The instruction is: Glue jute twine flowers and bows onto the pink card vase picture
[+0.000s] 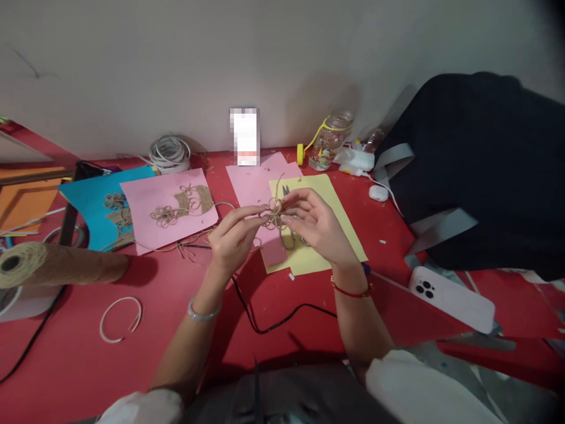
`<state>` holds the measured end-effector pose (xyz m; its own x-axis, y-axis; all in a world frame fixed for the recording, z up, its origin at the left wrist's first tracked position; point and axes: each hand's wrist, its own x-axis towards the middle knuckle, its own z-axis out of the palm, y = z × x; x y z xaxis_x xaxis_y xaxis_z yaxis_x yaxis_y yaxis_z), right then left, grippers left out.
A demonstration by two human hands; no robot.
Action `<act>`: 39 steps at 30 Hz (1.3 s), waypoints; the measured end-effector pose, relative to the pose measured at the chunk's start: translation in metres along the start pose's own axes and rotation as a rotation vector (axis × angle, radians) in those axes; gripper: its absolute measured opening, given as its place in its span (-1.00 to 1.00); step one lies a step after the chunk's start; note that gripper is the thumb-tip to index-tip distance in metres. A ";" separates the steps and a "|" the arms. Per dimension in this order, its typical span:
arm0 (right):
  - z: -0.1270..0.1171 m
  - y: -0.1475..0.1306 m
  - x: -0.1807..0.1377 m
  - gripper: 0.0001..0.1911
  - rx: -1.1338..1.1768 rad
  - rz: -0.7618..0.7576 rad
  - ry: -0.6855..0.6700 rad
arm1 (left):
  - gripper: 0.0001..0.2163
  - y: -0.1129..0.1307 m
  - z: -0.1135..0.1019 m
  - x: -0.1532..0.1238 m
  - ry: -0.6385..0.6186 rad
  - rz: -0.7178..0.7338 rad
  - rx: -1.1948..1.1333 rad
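Both my hands are raised over the red table (145, 294), pinching a small looped jute twine flower (273, 213) between them. My left hand (232, 235) grips its left side with thumb and forefinger. My right hand (313, 221) holds the right side, fingers curled around the loops. A loose end of twine rises from the flower. Below the hands lie a yellow paper sheet (339, 218) and scissors (288, 235), partly hidden by my fingers.
A pink sheet (145, 229) with a glued twine flower and a blue sheet (88, 200) lie at left. A jute twine spool (57, 265), a white ring (120, 318), a black cable (265, 327), a white phone (452, 297), a jar (329, 141), a coiled white cable (169, 151) and a dark bag (477, 171) surround the hands.
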<state>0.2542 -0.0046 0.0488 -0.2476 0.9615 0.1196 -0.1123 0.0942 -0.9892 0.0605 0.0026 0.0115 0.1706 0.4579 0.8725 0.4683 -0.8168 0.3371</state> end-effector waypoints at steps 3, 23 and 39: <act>0.000 0.000 0.000 -0.69 -0.018 -0.003 0.002 | -0.87 0.000 0.000 0.000 -0.006 -0.008 0.025; -0.002 0.000 0.001 -0.65 -0.018 0.014 0.006 | -0.83 0.000 0.000 -0.001 -0.023 0.018 0.020; -0.003 0.002 0.002 -0.67 -0.016 0.019 0.010 | -0.86 0.001 0.001 -0.001 -0.023 0.030 0.028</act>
<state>0.2567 -0.0018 0.0465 -0.2402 0.9655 0.1001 -0.0918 0.0801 -0.9925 0.0619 0.0021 0.0106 0.2043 0.4413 0.8738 0.4870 -0.8201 0.3003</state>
